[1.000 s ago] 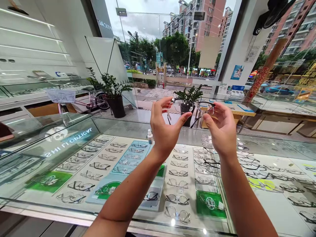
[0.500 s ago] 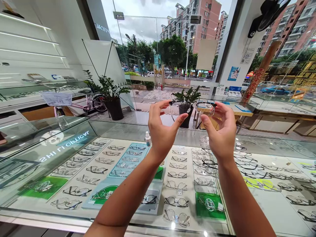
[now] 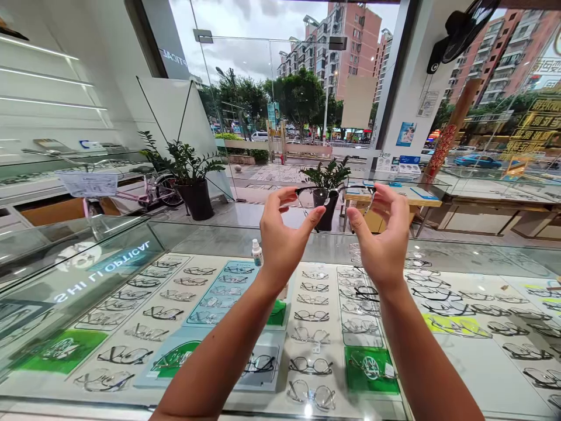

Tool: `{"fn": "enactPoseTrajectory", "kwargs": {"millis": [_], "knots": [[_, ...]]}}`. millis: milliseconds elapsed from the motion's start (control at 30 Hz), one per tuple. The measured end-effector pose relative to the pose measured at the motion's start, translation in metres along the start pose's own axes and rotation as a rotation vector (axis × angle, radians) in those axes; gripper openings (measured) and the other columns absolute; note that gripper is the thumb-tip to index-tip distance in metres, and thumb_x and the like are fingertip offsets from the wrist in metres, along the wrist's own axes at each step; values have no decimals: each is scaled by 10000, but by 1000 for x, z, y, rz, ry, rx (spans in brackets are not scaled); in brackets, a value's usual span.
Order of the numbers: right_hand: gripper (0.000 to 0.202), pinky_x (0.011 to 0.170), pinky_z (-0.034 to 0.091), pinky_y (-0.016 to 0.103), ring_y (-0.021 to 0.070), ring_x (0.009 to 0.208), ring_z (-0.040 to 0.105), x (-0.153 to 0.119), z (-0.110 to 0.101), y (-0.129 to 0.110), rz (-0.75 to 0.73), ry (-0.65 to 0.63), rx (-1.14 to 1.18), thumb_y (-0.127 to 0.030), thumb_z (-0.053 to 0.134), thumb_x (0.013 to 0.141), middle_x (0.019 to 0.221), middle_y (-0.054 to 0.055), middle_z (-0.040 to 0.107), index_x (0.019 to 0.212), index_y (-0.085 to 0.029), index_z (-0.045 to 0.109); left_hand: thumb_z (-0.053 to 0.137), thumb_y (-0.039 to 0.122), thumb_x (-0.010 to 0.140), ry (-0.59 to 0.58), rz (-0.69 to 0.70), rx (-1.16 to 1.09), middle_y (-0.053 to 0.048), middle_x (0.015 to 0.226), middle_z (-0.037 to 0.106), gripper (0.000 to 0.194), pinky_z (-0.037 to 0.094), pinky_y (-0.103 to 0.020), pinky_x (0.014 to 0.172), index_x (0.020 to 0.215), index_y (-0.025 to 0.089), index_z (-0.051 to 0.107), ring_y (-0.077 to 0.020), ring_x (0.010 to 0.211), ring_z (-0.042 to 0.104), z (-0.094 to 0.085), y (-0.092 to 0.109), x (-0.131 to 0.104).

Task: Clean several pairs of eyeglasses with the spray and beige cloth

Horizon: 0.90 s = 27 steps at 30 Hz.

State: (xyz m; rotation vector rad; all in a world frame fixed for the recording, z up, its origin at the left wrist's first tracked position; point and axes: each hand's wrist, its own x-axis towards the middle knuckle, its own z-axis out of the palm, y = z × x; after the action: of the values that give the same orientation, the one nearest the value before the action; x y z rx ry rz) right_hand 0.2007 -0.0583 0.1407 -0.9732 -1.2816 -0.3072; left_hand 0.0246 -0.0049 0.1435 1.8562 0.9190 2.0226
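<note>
A pair of eyeglasses (image 3: 333, 193) with dark upper rims and clear lenses is raised above the glass counter, between both hands. My left hand (image 3: 283, 234) pinches it at its left end, thumb below and fingers above. At the other end, my right hand (image 3: 383, 234) grips it the same way, fingers near the dark corner. The temples are largely hidden by my hands. Beneath my forearms, rows of eyeglasses (image 3: 311, 316) lie inside the glass display case (image 3: 184, 234).
A small white spray bottle (image 3: 256, 252) stands on the counter left of my left wrist. Beyond the counter are a potted plant (image 3: 197, 199), a second potted plant (image 3: 326, 175), a pink bicycle (image 3: 149, 190), a wooden table (image 3: 421, 202) and glass doors (image 3: 245, 88).
The eyeglasses have tilted, so the lenses look flatter and the upper rims stand out more. Both hands stay on them and sit slightly lower and further left in view.
</note>
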Motion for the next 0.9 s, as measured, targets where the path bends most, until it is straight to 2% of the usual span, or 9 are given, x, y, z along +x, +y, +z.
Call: {"fn": "enactPoseTrajectory", "kwargs": {"millis": [367,567,733,900], "knots": [[554,1051,567,523,285,1206,639,0,0,-1,-5,14,-5,-490,758,968,1354,109,619,1453,-270,604,893,628,797,-49,-117,-35,-92,1201,739,653,557,-459,1027,1264,252,635,-243,1116,714,0,2,-1],[546,1061,563,543,292,1203,645,0,0,-3,17,13,-2,-533,740,976,1358,116,629,1438,-272,609,891,635,791,-56,-119,-14,-95,1189,740,647,569,-455,996,1246,252,638,-248,1113,716,0,1,-2],[539,1064,565,547,295,1205,643,1,0,-2,13,3,-1,-522,741,978,1359,116,626,1438,-275,609,894,620,793,-62,-124,-58,-104,1209,727,648,599,-443,975,1255,253,627,-249,1129,716,1,0,-2],[540,1072,561,542,295,1216,642,1,-1,0,8,2,6,-499,763,970,1367,114,625,1436,-272,613,866,627,820,-71,-119,-10,-106,1262,703,638,590,-437,972,1273,252,619,-249,1167,694,1,1,-3]]}}
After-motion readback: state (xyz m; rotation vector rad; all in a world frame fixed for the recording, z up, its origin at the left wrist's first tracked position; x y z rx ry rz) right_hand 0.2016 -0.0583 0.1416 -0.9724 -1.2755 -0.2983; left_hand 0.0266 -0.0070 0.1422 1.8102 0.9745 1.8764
